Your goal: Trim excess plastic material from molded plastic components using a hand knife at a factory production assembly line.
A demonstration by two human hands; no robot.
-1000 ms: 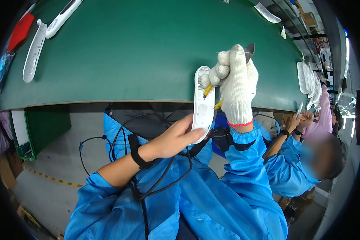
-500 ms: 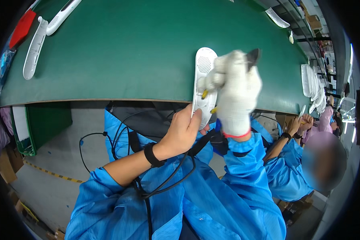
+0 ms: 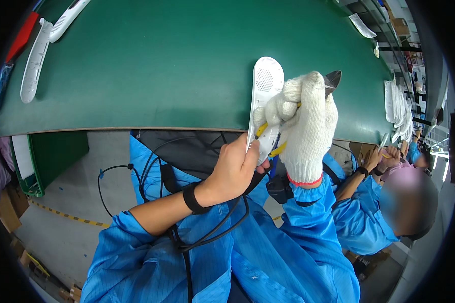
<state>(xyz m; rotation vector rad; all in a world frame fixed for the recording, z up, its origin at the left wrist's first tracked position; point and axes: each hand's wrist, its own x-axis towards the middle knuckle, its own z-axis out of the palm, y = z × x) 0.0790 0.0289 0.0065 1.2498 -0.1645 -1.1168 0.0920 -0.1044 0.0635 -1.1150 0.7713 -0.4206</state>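
Note:
My left hand (image 3: 233, 169) is bare and closed around the lower end of a long white plastic shell (image 3: 269, 81). The shell is rounded at its far end and has a patch of small holes there. A white knit glove covers my right hand (image 3: 308, 126), which is closed on what look like yellow-handled pliers (image 3: 278, 150). Their yellow handle ends point at the lower part of the shell, and a dark pointed end (image 3: 332, 82) sticks out past the glove. The gloved fingers lie over the shell's middle and hide it.
The green table (image 3: 162, 76) spans the far side. On its left lie two white shells (image 3: 34, 65) near a red object (image 3: 21, 38); a stack of white parts (image 3: 397, 108) is at the right. A co-worker in blue (image 3: 364, 212) sits right. Black cables (image 3: 187, 247) cross my lap.
My gloved right hand, blurred before, has shifted a little to the right and shows sharply now. The shell sits slightly further right in view, still in my left hand.

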